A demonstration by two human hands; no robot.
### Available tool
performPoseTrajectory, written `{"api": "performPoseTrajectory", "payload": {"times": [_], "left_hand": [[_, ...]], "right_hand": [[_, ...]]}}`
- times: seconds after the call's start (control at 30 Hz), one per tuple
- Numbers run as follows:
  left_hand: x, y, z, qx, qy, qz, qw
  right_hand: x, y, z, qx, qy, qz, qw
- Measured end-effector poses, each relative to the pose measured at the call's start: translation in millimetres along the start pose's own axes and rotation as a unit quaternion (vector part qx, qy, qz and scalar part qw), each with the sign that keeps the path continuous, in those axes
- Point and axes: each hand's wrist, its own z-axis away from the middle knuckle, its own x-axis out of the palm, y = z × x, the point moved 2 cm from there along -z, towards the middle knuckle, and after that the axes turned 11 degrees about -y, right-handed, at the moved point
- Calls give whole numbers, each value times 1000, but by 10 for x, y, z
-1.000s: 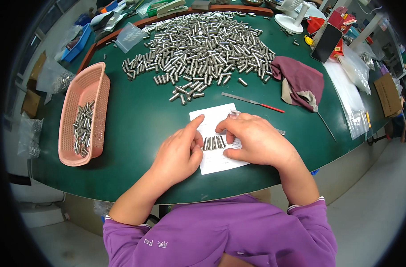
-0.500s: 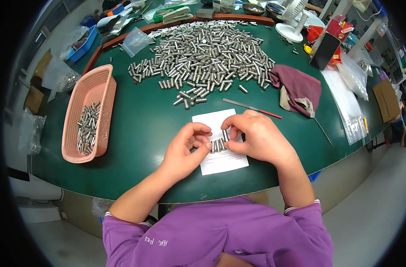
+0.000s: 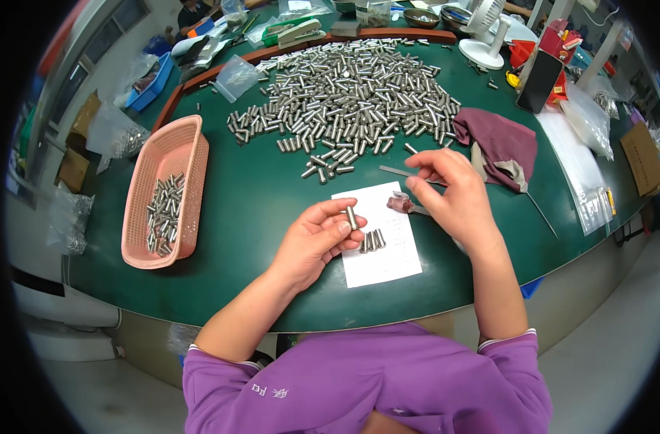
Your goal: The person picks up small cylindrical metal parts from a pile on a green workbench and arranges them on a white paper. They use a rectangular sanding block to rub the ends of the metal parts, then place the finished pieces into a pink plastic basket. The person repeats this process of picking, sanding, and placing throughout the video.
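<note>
My left hand [image 3: 319, 235] pinches a short metal pin [image 3: 351, 218] upright between thumb and fingers, above the left part of a white paper sheet [image 3: 381, 271]. Beside those fingers, several similar pins [image 3: 373, 240] lie in a row on the paper. My right hand [image 3: 457, 192] is open over the thin file [image 3: 394, 171], thumb and forefinger apart on either side of it. That hand hides the file's red handle, and whether it touches the file is unclear. Just left of my right palm is a small brownish wrapped object [image 3: 400, 203] with grey flat ends, partly covered.
A large heap of metal pins [image 3: 352, 94] spreads across the green table [image 3: 272, 181]. At left stands a pink basket [image 3: 200, 155] with pins in it. A maroon cloth [image 3: 500, 141], a phone [image 3: 538, 81] and a white fan [image 3: 482, 50] are at right. Another person [image 3: 192, 14] sits far left.
My right hand has moved up and right, off the row of pins to the file. My left hand has lifted a pin, and the brownish object has come into view.
</note>
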Motion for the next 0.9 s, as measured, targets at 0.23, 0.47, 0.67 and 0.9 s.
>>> {"api": "performPoseTrajectory", "payload": {"times": [0.23,0.47,0.67,0.9], "left_hand": [[14,-1,-15,6,18,-12,1000],[-4,2,-15,6,20,6,1000],[-10,2,-30,16,20,30,999],[-54,-25,-21,34,14,16,999]], "right_hand": [[13,26,46,37,-28,54,997],[34,166,24,57,9,89,994],[51,119,17,31,9,45,998],[59,103,4,24,1,26,999]]}}
